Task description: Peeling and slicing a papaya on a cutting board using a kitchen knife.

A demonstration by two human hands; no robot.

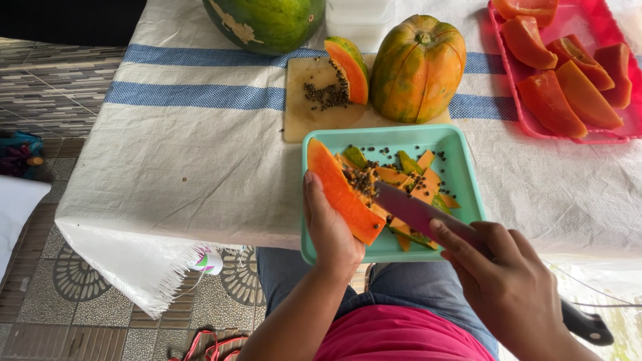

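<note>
Head view: a papaya slice (341,194) is being gripped by the left hand (331,230) over the teal tray (461,175); the knife (418,212), fingers of the right hand (505,281) closed around it, is being partly hidden; the red tray (605,137) at two o'clock is being cropped.

The knife (418,212) handle is hidden inside the right hand (505,281). The watermelon (266,23) and red tray (588,27) are cut off by the picture's top edge. The left hand (331,230) covers the papaya slice (341,194) skin.

Cloth-covered table (200,154): trays, board, papayas.
</note>
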